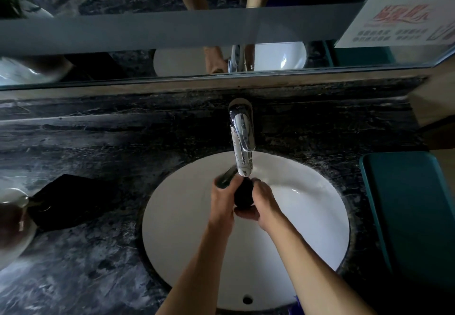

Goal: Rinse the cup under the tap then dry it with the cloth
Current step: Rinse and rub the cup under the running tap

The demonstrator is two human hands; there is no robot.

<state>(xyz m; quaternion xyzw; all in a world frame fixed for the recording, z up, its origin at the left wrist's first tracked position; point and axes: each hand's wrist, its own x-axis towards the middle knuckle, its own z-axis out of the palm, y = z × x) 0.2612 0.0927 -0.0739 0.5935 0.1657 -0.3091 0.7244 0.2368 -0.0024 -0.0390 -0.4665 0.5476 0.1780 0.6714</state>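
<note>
A dark cup (243, 195) is held over the white sink basin (307, 216), just below the spout of the chrome tap (242, 142). My left hand (222, 200) grips its left side and my right hand (262, 200) wraps its right side and bottom. Most of the cup is hidden by my fingers. A greyish blurred part sticks out up and left of my left hand, near the spout. I cannot tell whether water is running. A dark cloth (66, 201) lies folded on the marble counter, left of the basin.
The dark marble counter (110, 142) surrounds the basin. A teal box (408, 211) stands at the right. A pale round object (12, 216) sits at the far left edge beside the cloth. A mirror (172, 31) runs along the back, with a printed sign (403, 24) at the upper right.
</note>
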